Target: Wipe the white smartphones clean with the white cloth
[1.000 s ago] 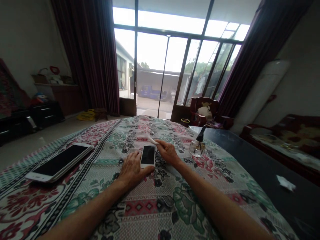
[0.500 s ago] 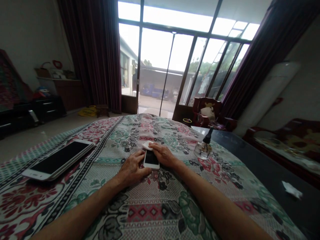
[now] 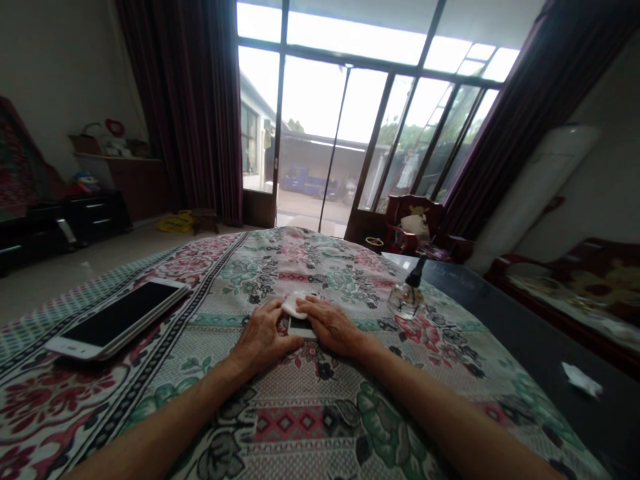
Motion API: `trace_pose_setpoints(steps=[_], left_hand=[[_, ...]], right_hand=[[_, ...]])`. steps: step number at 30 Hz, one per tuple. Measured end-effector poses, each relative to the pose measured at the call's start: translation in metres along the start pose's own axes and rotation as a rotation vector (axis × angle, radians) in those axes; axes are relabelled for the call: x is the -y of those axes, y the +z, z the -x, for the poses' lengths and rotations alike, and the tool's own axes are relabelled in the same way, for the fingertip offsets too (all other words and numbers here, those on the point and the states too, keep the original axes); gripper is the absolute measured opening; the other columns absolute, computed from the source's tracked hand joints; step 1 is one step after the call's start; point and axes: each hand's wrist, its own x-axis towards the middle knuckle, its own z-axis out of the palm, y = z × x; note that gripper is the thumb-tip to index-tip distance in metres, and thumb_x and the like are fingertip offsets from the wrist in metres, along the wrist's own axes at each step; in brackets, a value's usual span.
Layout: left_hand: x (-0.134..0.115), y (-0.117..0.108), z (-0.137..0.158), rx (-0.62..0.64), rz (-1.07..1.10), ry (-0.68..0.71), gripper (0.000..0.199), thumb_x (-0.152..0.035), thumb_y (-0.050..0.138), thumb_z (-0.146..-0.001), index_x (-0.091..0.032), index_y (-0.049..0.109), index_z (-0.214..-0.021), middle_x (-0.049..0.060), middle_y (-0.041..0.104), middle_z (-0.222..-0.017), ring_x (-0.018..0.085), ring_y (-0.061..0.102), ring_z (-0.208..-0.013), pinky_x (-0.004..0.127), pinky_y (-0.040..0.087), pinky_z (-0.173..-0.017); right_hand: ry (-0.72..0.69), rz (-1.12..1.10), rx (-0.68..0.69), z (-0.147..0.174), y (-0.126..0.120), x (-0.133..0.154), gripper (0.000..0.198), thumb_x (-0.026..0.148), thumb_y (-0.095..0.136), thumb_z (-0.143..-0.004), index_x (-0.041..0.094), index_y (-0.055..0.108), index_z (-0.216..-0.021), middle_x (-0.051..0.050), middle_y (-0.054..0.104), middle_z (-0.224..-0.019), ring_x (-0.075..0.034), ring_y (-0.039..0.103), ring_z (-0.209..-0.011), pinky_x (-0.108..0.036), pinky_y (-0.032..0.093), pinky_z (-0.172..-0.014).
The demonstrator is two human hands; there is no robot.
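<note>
A small white smartphone (image 3: 301, 325) lies face up on the patterned tablecloth (image 3: 290, 393), its dark screen partly covered. My left hand (image 3: 261, 333) grips it by the left side and near edge, with the thumb along the near edge. Under the fingers of my right hand (image 3: 334, 327) is a folded white wipe (image 3: 294, 305), pressed onto the screen. The phone's far end is hidden beneath the wipe and my right fingers. To the right stands a clear bottle (image 3: 407, 300) with a black spray top. A larger white phone (image 3: 120, 320) rests to the left on a thin stack.
A dark tabletop (image 3: 505, 320) shows beyond the cloth on the right, with a crumpled white tissue (image 3: 583, 380) on it. Carved wooden seats (image 3: 415, 220) stand behind, and glass doors (image 3: 315, 147) with dark curtains (image 3: 185, 113) are at the back.
My right hand has drawn the white wipe down the phone screen towards me, covering more of it. My left hand has stayed almost in place.
</note>
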Motion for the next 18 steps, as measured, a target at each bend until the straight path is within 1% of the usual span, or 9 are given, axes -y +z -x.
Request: trace_pose_setpoints(steps=[3,5,6,9,12,18], left_hand=[[0.004,0.005,0.002,-0.046,-0.054,-0.043,0.06,-0.045,0.072,-0.062,-0.014,0.061,-0.113,0.014,0.06,-0.121,0.034,0.052,-0.116,0.046,0.04,-0.102],[0.006,0.008,0.003,-0.058,-0.079,-0.08,0.074,-0.048,0.072,-0.061,-0.01,0.054,-0.122,0.018,0.055,-0.129,0.036,0.048,-0.122,0.048,0.038,-0.105],[0.007,0.01,0.003,-0.057,-0.086,-0.09,0.078,-0.049,0.072,-0.061,-0.009,0.052,-0.124,0.02,0.053,-0.13,0.036,0.047,-0.123,0.048,0.037,-0.106],[0.01,0.013,0.004,-0.063,-0.095,-0.075,0.08,-0.048,0.072,-0.062,-0.008,0.049,-0.127,0.021,0.051,-0.134,0.037,0.045,-0.126,0.047,0.036,-0.107],[0.013,0.015,0.004,-0.083,-0.101,-0.061,0.08,-0.05,0.071,-0.064,-0.011,0.047,-0.129,0.021,0.049,-0.137,0.037,0.045,-0.127,0.048,0.035,-0.108],[0.015,0.018,0.004,-0.072,-0.137,-0.037,0.079,-0.049,0.07,-0.067,-0.011,0.043,-0.13,0.022,0.048,-0.137,0.036,0.045,-0.128,0.049,0.035,-0.108]], right_hand=[[-0.008,-0.023,0.0,0.009,0.0,0.005,0.038,0.013,0.039,-0.095,0.025,0.054,-0.128,-0.005,0.056,-0.135,-0.021,0.044,-0.131,-0.047,0.039,-0.109],[-0.021,-0.045,0.0,0.014,-0.001,0.009,0.036,0.014,0.039,-0.096,0.023,0.054,-0.127,-0.006,0.056,-0.135,-0.021,0.043,-0.132,-0.047,0.038,-0.109],[-0.027,-0.052,-0.002,0.016,-0.002,0.011,0.035,0.015,0.039,-0.096,0.022,0.055,-0.126,-0.007,0.056,-0.135,-0.021,0.043,-0.132,-0.047,0.037,-0.11],[-0.049,-0.068,-0.015,0.02,-0.003,0.018,0.035,0.014,0.04,-0.094,0.02,0.055,-0.125,-0.008,0.058,-0.133,-0.021,0.045,-0.13,-0.046,0.037,-0.109],[-0.073,-0.093,-0.046,0.021,-0.003,0.024,0.034,0.012,0.041,-0.092,0.02,0.06,-0.119,-0.007,0.061,-0.128,-0.021,0.05,-0.126,-0.046,0.038,-0.108],[-0.039,-0.151,-0.109,0.018,-0.002,0.027,0.036,0.01,0.041,-0.086,0.019,0.065,-0.111,-0.008,0.067,-0.117,-0.02,0.056,-0.119,-0.041,0.043,-0.104]])
